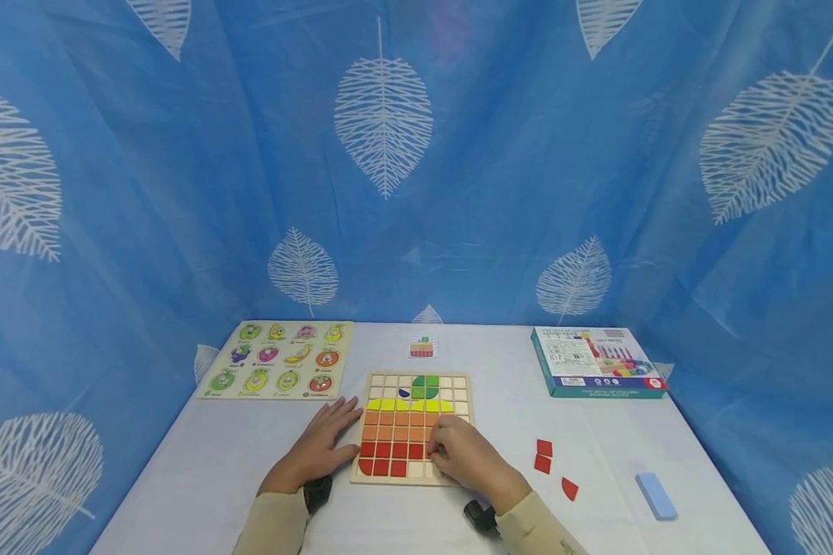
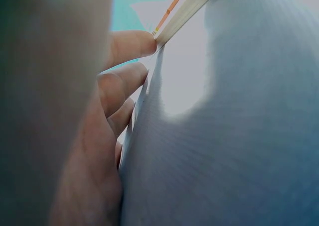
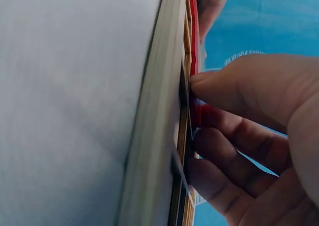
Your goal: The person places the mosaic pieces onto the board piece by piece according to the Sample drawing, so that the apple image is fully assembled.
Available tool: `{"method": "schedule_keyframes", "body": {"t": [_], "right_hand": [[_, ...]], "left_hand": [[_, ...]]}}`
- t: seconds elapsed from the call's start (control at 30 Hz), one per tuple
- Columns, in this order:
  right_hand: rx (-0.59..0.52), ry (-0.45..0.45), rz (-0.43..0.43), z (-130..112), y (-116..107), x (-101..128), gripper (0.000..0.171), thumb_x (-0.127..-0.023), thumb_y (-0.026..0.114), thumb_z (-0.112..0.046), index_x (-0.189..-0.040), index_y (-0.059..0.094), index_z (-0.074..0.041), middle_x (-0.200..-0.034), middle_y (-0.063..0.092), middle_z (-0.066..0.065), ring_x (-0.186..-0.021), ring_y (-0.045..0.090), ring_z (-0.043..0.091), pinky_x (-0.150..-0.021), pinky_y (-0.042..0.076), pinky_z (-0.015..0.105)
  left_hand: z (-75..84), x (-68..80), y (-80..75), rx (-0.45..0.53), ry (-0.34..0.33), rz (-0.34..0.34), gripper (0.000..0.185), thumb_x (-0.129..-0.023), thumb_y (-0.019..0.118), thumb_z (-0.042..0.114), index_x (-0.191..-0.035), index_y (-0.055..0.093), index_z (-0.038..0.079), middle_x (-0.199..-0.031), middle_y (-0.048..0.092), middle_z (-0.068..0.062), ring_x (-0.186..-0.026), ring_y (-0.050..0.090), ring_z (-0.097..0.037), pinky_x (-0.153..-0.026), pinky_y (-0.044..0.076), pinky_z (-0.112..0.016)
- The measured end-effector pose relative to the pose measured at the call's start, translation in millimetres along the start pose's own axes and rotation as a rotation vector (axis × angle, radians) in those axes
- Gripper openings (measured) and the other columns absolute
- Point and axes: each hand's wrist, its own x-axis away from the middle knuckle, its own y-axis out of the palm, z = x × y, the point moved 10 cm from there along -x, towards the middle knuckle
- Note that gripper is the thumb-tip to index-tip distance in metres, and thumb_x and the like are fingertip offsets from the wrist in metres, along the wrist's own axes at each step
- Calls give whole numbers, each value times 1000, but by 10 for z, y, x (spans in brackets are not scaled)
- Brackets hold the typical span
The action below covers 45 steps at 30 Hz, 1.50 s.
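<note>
My right hand (image 1: 467, 456) pinched a red tile (image 3: 195, 111) on the gridded wooden mosaic board (image 1: 413, 426), left hand (image 1: 322, 445) flat beside it, three loose red tiles (image 1: 544, 455) right of my hands.

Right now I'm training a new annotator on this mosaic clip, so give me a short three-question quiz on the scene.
1. True or false: the left hand lies flat on the table beside the grid board.
2. How many loose red tiles lie on the table right of the board?
A) one B) three C) five
3. Fill in: the right hand presses a ____ tile into the board's lower rows.

Key
1. True; its fingertips touch the board's left edge.
2. B
3. red, as the right wrist view shows.
</note>
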Motion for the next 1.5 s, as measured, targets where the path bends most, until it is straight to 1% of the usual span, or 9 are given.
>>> {"method": "schedule_keyframes", "body": {"t": [0.13,0.37,0.57,0.77,0.93,1.03,1.13,1.27,1.5], "right_hand": [[-10,-10,2,-34,-3,18,20,-90,81,0,-80,76,-17,-90,59,-13,-84,55,3,-73,56,21],[54,-83,11,-103,37,45,13,-92,79,0,-89,82,-12,-101,69,-9,-98,63,9,-87,58,26],[-24,-57,46,4,-69,124,12,-91,80,-1,-96,81,-13,-101,68,-11,-97,62,8,-89,58,30],[-66,53,142,328,-356,306,12,-90,81,-3,-96,79,-13,-106,70,-7,-106,66,15,-94,58,41],[-61,246,218,798,-625,561,19,-87,81,3,-97,79,-13,-110,72,-3,-113,68,25,-100,55,49],[-46,364,209,1088,-711,760,22,-87,79,3,-102,79,-14,-116,71,0,-119,65,30,-106,51,53],[-36,445,159,1322,-735,958,26,-87,78,3,-105,79,-15,-120,70,2,-122,61,32,-108,48,56],[-55,475,94,1476,-721,1129,29,-86,78,4,-106,80,-17,-124,67,3,-123,57,33,-109,46,60],[-66,476,91,1528,-746,1161,26,-86,80,3,-102,79,-18,-117,66,-1,-118,59,29,-109,46,59]], "left_hand": [[-2,6,3,-6,-9,-8,69,-90,74,29,-155,55,13,-167,38,-4,-158,20,-28,-127,11,-53],[-5,16,0,-6,-6,-1,69,-90,74,28,-154,55,13,-166,39,-5,-157,21,-28,-127,12,-53],[9,6,8,5,7,-1,69,-91,74,29,-155,55,12,-167,39,-5,-157,21,-28,-127,11,-53],[8,5,5,10,2,5,69,-90,74,29,-155,55,13,-167,38,-5,-158,20,-29,-126,12,-54],[10,-3,0,2,4,0,70,-91,75,30,-156,54,13,-167,38,-4,-158,19,-29,-126,12,-55],[5,-7,-1,-5,4,-3,69,-91,75,30,-155,54,14,-167,38,-4,-158,20,-29,-126,12,-55],[9,-8,1,-7,4,-8,69,-91,75,29,-155,54,13,-167,37,-4,-158,20,-29,-127,12,-54],[4,0,7,-3,-2,-11,69,-91,75,30,-155,54,13,-167,37,-4,-158,20,-29,-126,12,-54],[0,1,1,1,10,-2,69,-91,74,29,-155,55,13,-167,38,-5,-157,21,-29,-126,12,-54]]}}
